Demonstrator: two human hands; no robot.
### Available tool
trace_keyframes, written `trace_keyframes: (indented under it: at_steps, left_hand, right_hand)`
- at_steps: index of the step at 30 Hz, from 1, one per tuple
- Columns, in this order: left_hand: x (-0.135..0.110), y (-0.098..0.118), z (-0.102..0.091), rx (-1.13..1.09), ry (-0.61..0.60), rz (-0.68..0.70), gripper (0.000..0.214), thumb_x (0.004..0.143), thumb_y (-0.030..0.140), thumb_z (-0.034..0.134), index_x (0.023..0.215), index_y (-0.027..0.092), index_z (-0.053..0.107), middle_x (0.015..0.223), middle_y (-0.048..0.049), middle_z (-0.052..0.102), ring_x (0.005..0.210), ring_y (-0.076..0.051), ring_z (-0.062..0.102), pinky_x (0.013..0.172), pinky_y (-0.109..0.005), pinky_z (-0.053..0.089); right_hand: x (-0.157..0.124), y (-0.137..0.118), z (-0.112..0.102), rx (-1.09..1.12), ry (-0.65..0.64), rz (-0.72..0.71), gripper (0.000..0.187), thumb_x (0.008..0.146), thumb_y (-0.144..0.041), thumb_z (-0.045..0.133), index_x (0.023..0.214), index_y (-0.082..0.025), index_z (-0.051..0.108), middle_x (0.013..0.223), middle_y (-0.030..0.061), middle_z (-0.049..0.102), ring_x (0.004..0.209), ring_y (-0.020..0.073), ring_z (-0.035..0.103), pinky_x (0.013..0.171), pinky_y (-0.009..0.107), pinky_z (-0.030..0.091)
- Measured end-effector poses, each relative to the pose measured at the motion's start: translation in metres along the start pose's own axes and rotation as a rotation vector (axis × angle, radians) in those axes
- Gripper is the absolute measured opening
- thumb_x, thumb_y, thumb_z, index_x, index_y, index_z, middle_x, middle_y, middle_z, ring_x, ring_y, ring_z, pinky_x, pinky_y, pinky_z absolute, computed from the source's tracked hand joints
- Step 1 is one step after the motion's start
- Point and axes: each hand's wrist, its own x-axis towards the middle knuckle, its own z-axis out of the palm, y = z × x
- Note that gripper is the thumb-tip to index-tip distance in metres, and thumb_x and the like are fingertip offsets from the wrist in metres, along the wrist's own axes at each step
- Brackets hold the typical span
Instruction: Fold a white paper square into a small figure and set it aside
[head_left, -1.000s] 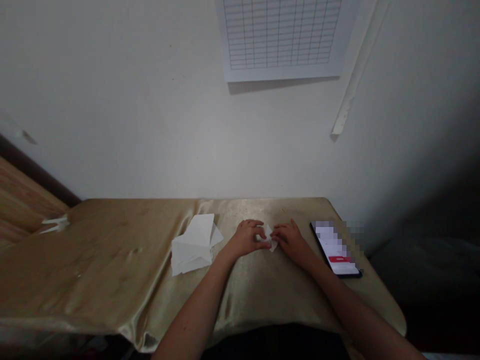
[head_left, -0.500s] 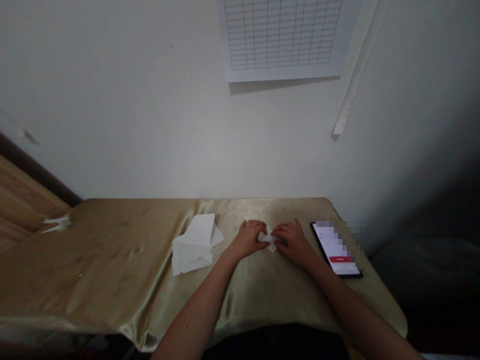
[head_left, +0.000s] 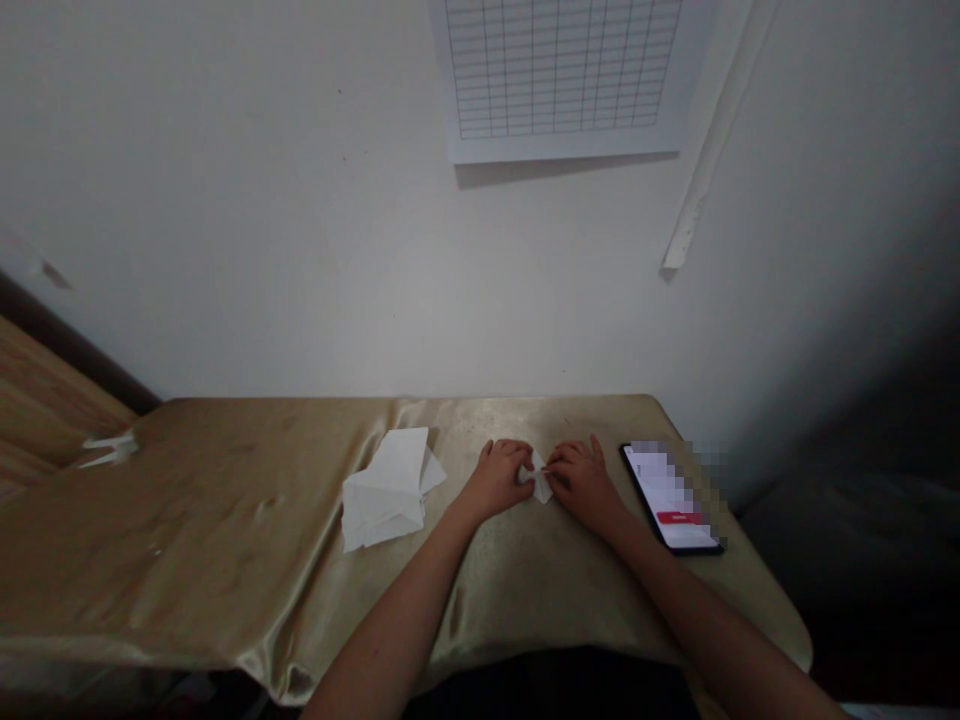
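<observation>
A small piece of folded white paper (head_left: 542, 488) lies on the table between my two hands. My left hand (head_left: 501, 477) grips its left side, fingers curled, with the thumb toward me. From the other side my right hand (head_left: 583, 480) pinches the paper near its middle, thumb and forefinger close together. The fingers cover much of the paper, so its full shape is hidden. To the left of my left hand rests a loose pile of white paper sheets (head_left: 386, 490), some of them creased.
A gold satin cloth (head_left: 202, 520) covers the table, which stands against a white wall. A phone (head_left: 667, 500) with a lit screen lies at the right edge. White scraps (head_left: 111, 449) sit at the far left. A printed grid sheet (head_left: 562, 80) hangs on the wall.
My right thumb and fingers have drawn closer together on the paper at its middle. My left hand keeps nearly the same place; the pile and phone stay put.
</observation>
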Motion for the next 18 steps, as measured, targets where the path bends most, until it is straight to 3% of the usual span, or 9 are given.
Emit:
trace_keyframes:
  at_steps: [10,18]
  left_hand:
    - [0.006,0.012,-0.001,0.032,0.029,-0.093,0.012,0.081,0.023,0.067,0.092,0.024,0.071,0.123,-0.0021,0.07,0.121,-0.023,0.059,0.112,-0.042,0.039]
    - [0.008,0.02,-0.001,0.04,0.058,-0.162,0.008,0.082,0.024,0.066,0.08,0.024,0.073,0.119,-0.0006,0.073,0.116,-0.024,0.061,0.11,-0.043,0.039]
  right_hand:
    - [0.002,-0.002,0.006,-0.068,0.055,0.029,0.015,0.093,-0.022,0.057,0.089,-0.021,0.071,0.102,0.0052,0.071,0.117,0.0258,0.055,0.119,0.06,0.015]
    - [0.005,-0.005,0.008,-0.122,0.076,0.075,0.016,0.093,-0.026,0.057,0.088,-0.021,0.071,0.101,0.006,0.071,0.119,0.026,0.053,0.119,0.059,0.014]
